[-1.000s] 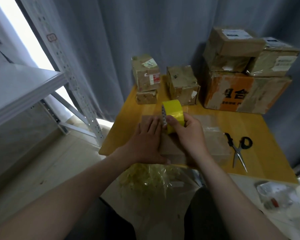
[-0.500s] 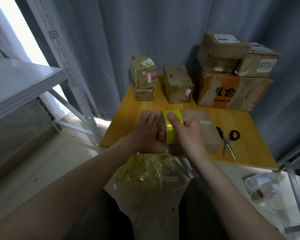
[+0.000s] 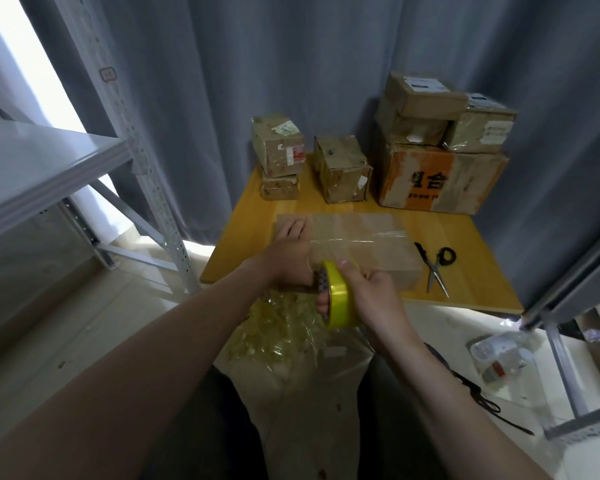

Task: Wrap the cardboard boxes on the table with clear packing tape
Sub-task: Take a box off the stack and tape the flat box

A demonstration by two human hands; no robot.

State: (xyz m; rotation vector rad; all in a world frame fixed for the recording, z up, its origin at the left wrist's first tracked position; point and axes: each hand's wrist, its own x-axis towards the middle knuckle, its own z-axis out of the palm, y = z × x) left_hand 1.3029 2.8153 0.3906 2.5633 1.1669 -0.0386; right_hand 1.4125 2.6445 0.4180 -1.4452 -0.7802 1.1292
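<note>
Right grip (image 3: pixel 374 292) is curled round the yellow tape roll (image 3: pixel 340 299), thumb on top and fingers through the core. The roll stands on edge at the near-left edge of the flat cardboard box (image 3: pixel 378 252), over the near rim of the desk (image 3: pixel 465 233). Left grip (image 3: pixel 288 263) holds nothing, fingers straight, flat on the box's left end, just left of the roll. Scissors (image 3: pixel 436 268) lie right of the box. Taped boxes (image 3: pixel 343 173) sit at the far edge.

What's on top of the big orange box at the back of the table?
Smaller cardboard boxes stand on the orange box: the left pile and the right box, side by side. They cover most of its top, so what lies under them cannot be seen.
</note>
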